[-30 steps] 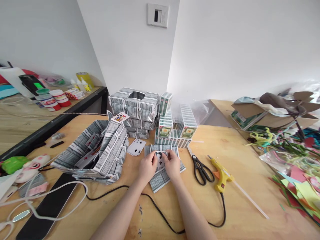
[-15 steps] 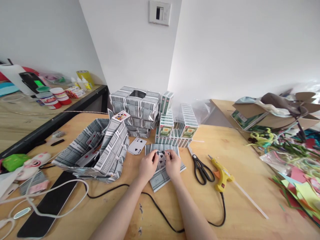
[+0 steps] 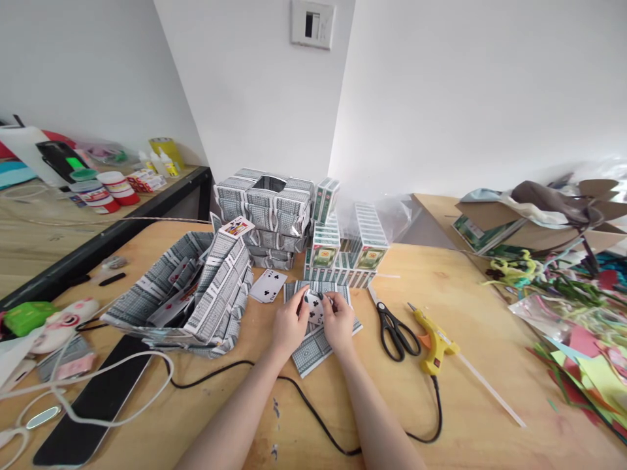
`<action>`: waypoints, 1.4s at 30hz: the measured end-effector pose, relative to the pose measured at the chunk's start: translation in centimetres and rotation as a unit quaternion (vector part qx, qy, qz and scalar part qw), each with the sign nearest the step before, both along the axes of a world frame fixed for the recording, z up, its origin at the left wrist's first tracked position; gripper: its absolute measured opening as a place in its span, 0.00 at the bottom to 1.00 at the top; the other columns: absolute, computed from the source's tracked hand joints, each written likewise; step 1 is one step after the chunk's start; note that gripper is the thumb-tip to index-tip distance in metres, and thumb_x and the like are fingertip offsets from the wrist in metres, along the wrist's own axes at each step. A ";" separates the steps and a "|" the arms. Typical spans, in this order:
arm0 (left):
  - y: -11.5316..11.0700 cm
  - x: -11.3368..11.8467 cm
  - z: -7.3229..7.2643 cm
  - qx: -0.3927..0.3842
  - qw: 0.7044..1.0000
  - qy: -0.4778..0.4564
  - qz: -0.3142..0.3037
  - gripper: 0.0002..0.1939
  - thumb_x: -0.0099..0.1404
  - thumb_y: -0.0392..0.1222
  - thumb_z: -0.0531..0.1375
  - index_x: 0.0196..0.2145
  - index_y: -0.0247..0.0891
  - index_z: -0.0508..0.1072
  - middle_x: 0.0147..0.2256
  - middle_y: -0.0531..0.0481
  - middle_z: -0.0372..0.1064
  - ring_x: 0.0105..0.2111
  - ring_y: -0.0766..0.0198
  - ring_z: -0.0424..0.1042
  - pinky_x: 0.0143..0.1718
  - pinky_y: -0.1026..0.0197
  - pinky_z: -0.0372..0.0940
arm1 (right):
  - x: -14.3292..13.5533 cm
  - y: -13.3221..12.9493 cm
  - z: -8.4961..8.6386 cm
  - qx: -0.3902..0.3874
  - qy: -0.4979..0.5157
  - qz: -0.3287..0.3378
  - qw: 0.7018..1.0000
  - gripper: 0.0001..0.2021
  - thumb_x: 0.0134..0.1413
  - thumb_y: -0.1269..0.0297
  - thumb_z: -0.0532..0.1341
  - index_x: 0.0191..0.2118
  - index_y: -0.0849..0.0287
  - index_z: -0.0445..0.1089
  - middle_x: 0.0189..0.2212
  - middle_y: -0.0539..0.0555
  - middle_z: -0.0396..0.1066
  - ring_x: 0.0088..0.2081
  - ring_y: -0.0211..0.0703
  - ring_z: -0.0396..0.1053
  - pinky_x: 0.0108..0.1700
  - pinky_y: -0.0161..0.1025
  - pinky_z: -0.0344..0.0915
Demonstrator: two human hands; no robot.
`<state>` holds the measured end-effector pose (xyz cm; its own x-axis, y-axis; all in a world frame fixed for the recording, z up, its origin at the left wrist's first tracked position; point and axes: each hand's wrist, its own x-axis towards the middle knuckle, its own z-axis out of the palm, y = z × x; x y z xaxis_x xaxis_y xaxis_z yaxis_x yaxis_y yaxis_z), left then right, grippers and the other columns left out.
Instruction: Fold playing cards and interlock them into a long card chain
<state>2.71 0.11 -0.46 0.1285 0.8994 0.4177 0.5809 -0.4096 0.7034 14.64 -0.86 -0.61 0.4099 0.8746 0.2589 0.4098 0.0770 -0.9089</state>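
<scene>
Head view, from the left: a black, flat object [image 3: 91, 418] lies on the wooden table [image 3: 470, 294], with a basket [image 3: 223, 294] built from folded playing cards just beyond it, loose cards inside. Behind the basket's right side stands a taller box [image 3: 277, 205] of folded cards, with an opening in its top. A few cards [image 3: 268, 287] lie face up between the basket and the left hand [image 3: 290, 328]. That hand pinches the left side of a clubs card [image 3: 315, 314] — pips facing the camera — while the right hand [image 3: 339, 326] grips its right side. The card sits above some patterned-back cards [image 3: 312, 354] on the table. Card packs [image 3: 371, 256] stand stacked behind the hands. Further right come black-handled scissors [image 3: 399, 334], a yellow glue gun [image 3: 435, 346] and a clear glue stick [image 3: 492, 390] — then coloured paper scraps [image 3: 597, 378] at the far right.
</scene>
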 end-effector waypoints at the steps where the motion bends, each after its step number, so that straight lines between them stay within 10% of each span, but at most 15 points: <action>1: -0.1 0.0 0.1 -0.011 1.000 -0.018 0.001 0.18 0.61 0.38 0.50 0.50 0.38 0.61 0.36 0.46 0.72 0.31 0.65 0.72 0.29 0.65 0.65 | 0.0 0.0 0.0 0.008 0.011 -0.001 1.000 0.12 0.50 0.58 0.52 0.31 0.61 0.68 0.20 0.50 0.66 0.22 0.37 0.61 0.25 0.32 0.57; 21: 0.1 -0.1 0.8 -0.012 0.996 -0.080 0.028 0.12 0.59 0.34 0.49 0.39 0.38 0.68 0.38 0.48 0.70 0.40 0.62 0.68 0.41 0.60 0.62 | -0.4 -0.3 0.3 -0.057 0.059 0.043 0.996 0.18 0.54 0.52 0.48 0.27 0.60 0.66 0.08 0.45 0.57 0.12 0.36 0.57 0.17 0.32 0.54; 42: 0.1 0.1 0.7 -0.125 0.961 -0.243 -0.038 0.19 0.56 0.39 0.56 0.46 0.39 0.62 0.39 0.46 0.68 0.36 0.63 0.68 0.37 0.61 0.63 | -0.6 0.1 0.1 0.005 0.175 0.071 0.982 0.11 0.50 0.55 0.54 0.29 0.59 0.60 0.21 0.46 0.60 0.22 0.34 0.57 0.25 0.31 0.57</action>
<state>2.85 0.20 0.26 0.0423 0.9754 0.2165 0.1341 -0.2203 0.9662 14.09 -0.79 -0.47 0.3500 0.9274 0.1321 0.0567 0.1197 -0.9912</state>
